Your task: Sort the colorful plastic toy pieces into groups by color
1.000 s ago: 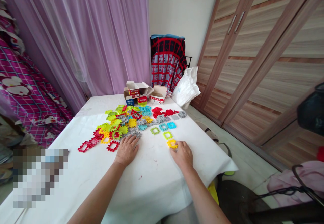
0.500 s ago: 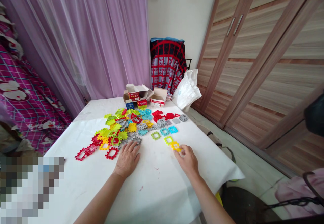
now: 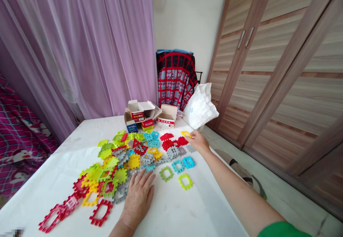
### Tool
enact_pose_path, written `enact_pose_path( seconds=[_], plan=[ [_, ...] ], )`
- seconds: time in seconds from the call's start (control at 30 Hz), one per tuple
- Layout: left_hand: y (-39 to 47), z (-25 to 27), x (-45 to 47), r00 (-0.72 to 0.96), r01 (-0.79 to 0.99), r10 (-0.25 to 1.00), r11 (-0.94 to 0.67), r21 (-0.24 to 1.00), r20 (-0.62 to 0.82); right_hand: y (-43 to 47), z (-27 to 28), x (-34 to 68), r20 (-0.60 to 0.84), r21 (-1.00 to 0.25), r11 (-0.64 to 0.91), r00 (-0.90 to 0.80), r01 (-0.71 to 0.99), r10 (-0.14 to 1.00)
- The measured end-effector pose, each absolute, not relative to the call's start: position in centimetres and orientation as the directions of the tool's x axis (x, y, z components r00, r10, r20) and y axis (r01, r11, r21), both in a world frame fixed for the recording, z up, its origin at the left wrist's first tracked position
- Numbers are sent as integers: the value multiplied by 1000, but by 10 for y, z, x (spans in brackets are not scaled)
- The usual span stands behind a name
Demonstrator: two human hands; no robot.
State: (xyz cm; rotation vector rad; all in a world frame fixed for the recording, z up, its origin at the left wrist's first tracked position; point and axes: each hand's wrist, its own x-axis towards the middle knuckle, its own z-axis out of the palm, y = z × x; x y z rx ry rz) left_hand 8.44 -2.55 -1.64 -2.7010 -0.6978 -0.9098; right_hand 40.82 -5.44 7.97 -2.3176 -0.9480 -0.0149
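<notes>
My right hand (image 3: 198,142) reaches to the far right of the table, fingers pinched on a yellow notched plastic building piece (image 3: 186,134). Just left of it lie red pieces (image 3: 175,142). My left hand (image 3: 140,194) rests with fingers outstretched at the near edge of the mixed heap, touching or nearly touching grey pieces (image 3: 121,193). Between the hands lie a lime square frame (image 3: 185,181), a green frame (image 3: 166,174) and two blue frames (image 3: 178,166). The heap holds yellow (image 3: 134,161), lime, red, grey and blue pieces.
Small open cardboard boxes (image 3: 165,117) stand at the back of the white-covered table (image 3: 166,215). A white plastic bag (image 3: 200,106) sits at the far right corner. Behind are a cloth-draped chair (image 3: 175,76), a purple curtain (image 3: 112,51) and a wooden wardrobe (image 3: 268,69).
My right hand has carried the yellow piece away from the lime frame to the far right, beside the red pieces. My left hand stays by the heap. The view has shifted.
</notes>
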Motion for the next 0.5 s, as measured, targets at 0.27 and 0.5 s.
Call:
enact_pose_path(
  seconds=[0.27, 0.5],
  plan=[
    [-5, -42, 72, 665, 438, 245, -893, -103, 705, 62, 46, 458, 104, -422, -675, 772, 605, 627],
    [-1, -46, 72, 691, 445, 219, -880, -167, 689, 100, 16, 474, 78, -382, -652, 726, 655, 683]
  ],
)
